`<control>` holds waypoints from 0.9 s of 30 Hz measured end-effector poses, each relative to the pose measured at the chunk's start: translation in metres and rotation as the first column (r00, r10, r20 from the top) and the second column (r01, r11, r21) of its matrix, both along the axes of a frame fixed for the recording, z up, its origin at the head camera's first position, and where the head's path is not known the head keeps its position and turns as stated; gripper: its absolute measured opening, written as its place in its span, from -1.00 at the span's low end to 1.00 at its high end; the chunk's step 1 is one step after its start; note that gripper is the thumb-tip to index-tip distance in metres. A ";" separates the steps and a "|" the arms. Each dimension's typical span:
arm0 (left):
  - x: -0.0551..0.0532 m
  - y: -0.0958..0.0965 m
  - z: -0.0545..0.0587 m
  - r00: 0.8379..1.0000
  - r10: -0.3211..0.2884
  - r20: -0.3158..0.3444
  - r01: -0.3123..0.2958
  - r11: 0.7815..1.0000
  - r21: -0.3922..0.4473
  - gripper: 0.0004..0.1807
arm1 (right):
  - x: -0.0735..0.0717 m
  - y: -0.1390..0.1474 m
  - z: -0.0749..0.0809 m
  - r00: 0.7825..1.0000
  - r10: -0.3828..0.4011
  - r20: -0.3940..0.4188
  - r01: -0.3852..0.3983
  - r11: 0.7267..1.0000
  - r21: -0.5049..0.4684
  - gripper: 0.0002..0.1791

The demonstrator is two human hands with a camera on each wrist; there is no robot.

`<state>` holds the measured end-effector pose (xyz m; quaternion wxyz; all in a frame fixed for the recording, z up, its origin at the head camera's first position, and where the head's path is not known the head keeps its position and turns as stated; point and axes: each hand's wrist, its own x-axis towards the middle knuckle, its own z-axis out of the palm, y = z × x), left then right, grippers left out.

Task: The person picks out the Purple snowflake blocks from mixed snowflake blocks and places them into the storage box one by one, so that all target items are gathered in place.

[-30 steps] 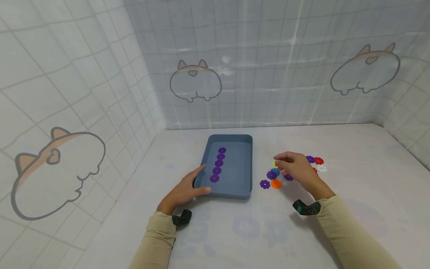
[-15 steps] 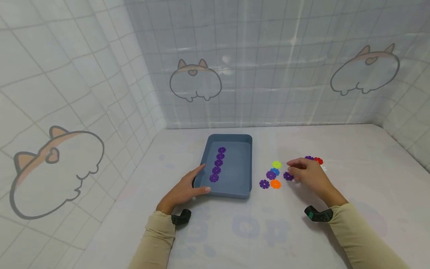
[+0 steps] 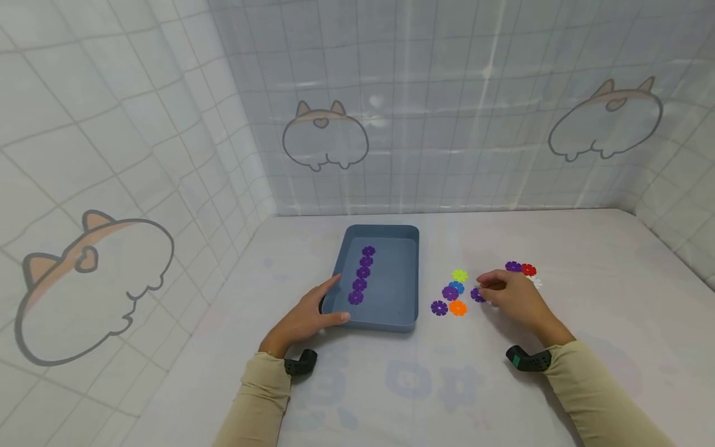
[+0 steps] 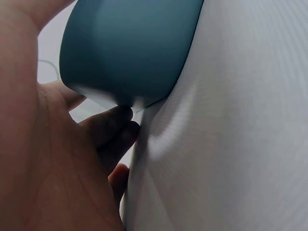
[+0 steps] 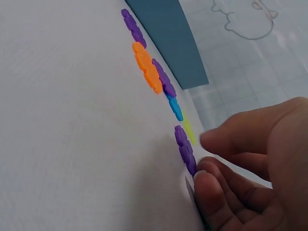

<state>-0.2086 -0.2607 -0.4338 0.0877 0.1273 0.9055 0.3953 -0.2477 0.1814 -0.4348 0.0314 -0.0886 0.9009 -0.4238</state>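
A blue-grey tray (image 3: 391, 279) stands on the table with a line of purple snowflake discs (image 3: 363, 272) inside. My left hand (image 3: 304, 316) holds its near left corner, thumb over the front rim and a finger along the left side. In the left wrist view the fingers (image 4: 115, 127) bend against the tray corner (image 4: 130, 48). At the right, my right hand (image 3: 516, 301) is low over the table, its fingertips at the edge of a purple snowflake disc (image 3: 477, 295). The right wrist view shows this purple disc (image 5: 185, 150) flat, thumb tip beside its end, index finger apart.
Left of the right hand lie a yellow disc (image 3: 460, 275), a blue disc (image 3: 457, 287), an orange disc (image 3: 458, 308) and two purple discs (image 3: 439, 308). Behind the hand are purple (image 3: 513, 266), red (image 3: 528, 270) and partly hidden white discs (image 3: 537, 282). A tile-patterned sheet (image 3: 447, 124) rises behind.
My right hand has moved right from over the yellow disc, then slightly down to the single purple disc. The left hand and tray have stayed in place.
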 end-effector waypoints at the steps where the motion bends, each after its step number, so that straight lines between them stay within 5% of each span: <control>1: 0.000 0.000 0.000 1.000 0.001 0.001 -0.001 1.000 0.000 0.02 | 0.000 0.000 -0.001 1.000 0.008 -0.006 -0.008 1.000 0.010 -0.67; 12: -0.002 -0.001 -0.002 1.000 -0.017 -0.011 0.017 1.000 0.007 0.01 | 0.000 -0.007 -0.002 0.998 0.057 -0.034 -0.053 0.990 0.127 -0.68; 27: 0.000 0.001 0.001 1.000 -0.013 -0.003 0.013 1.000 0.007 0.01 | 0.002 -0.009 0.002 0.995 0.089 -0.045 -0.080 0.984 0.162 -0.69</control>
